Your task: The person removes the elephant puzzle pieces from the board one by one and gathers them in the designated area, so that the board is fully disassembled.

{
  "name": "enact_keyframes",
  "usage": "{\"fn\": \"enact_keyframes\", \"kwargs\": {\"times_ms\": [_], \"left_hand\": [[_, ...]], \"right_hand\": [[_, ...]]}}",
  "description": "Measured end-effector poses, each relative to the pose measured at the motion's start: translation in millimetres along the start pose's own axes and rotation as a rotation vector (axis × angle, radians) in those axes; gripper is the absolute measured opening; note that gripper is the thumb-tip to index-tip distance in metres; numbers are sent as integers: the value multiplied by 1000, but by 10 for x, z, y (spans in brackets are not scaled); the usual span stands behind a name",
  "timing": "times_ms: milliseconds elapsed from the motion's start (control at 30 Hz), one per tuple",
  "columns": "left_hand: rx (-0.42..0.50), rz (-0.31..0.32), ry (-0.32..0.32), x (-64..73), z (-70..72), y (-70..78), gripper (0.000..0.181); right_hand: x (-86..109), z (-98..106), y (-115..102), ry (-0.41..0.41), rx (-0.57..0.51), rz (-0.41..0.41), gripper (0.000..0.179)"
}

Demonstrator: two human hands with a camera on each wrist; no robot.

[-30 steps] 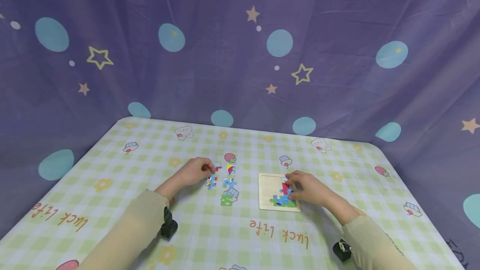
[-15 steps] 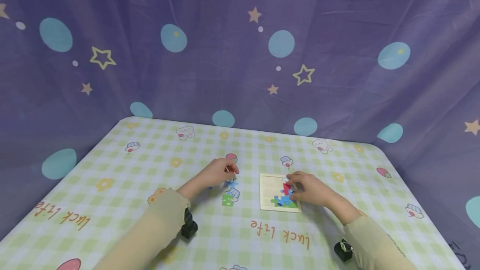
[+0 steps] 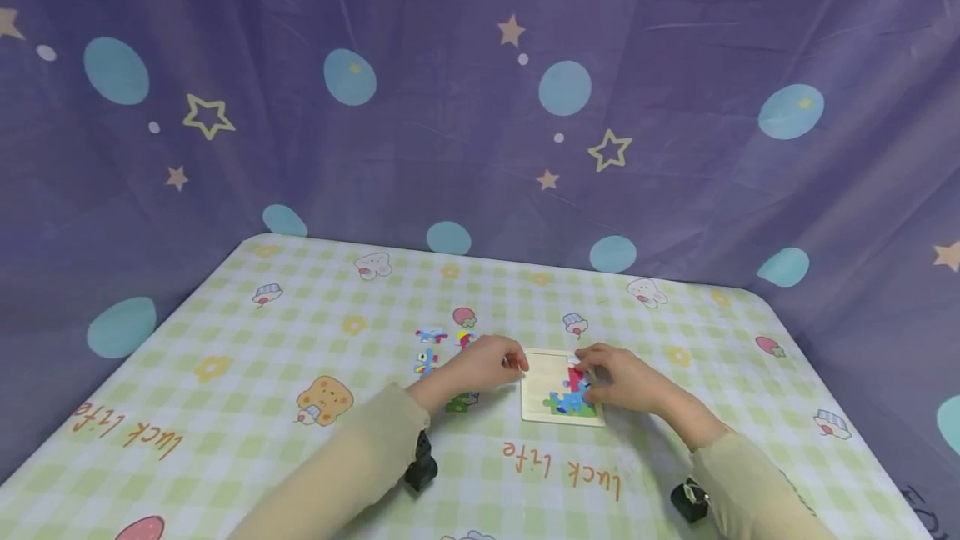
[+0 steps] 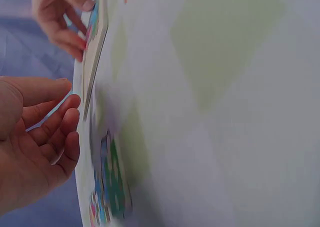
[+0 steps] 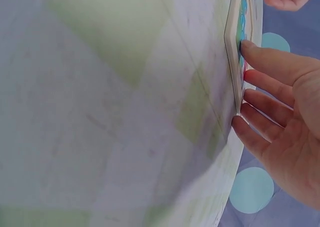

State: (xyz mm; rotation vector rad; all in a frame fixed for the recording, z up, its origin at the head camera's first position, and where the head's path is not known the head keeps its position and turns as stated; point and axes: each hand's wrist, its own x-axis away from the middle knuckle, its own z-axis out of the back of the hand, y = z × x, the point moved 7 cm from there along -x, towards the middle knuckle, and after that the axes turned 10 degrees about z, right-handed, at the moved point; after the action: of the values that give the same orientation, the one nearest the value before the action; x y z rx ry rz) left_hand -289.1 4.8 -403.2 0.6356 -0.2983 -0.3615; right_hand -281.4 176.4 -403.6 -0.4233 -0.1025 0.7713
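Observation:
A shallow wooden puzzle tray [image 3: 541, 373] lies on the table, with joined red, blue and green jigsaw pieces [image 3: 572, 398] along its right side and bottom. My right hand [image 3: 626, 377] rests at the tray's right edge. In the right wrist view its thumb [image 5: 252, 52] touches the pieces, the other fingertips right at the rim. My left hand [image 3: 489, 361] is over the tray's left edge, fingers loosely bent. No piece shows between its thumb [image 4: 52, 88] and index finger. Loose jigsaw pieces [image 3: 431, 336] lie to its left, including a green one [image 3: 457, 404] partly hidden by that hand.
A checked tablecloth [image 3: 345, 473] with printed cupcakes, bears and lettering covers the table. Behind the table hangs a purple curtain [image 3: 450, 148] with stars and teal circles. A black wrist camera [image 3: 422, 465] sits under the left sleeve.
My left hand has moved right, from over the loose pieces to the tray's left edge, uncovering the far loose pieces. The right hand has stayed at the tray.

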Motion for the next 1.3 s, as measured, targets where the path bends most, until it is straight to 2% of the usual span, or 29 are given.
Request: {"fn": "enact_keyframes", "kwargs": {"times_ms": [100, 333, 567, 833, 1100, 1300], "left_hand": [[-35, 5, -37, -29, -102, 83, 7], [-65, -32, -99, -48, -244, 260, 16], [-82, -45, -111, -37, -317, 371, 22], [-87, -61, -104, -53, -371, 394, 20], [-56, -23, -106, -49, -375, 381, 17], [-53, -29, -93, -54, -381, 394, 16]], "right_hand": [[3, -3, 1, -2, 7, 7, 36], [3, 6, -4, 9, 2, 36, 35], [-12, -5, 13, 6, -5, 42, 33], [-7, -22, 22, -2, -8, 31, 34], [3, -24, 13, 3, -16, 34, 34], [-6, -17, 19, -4, -10, 38, 34]]}}
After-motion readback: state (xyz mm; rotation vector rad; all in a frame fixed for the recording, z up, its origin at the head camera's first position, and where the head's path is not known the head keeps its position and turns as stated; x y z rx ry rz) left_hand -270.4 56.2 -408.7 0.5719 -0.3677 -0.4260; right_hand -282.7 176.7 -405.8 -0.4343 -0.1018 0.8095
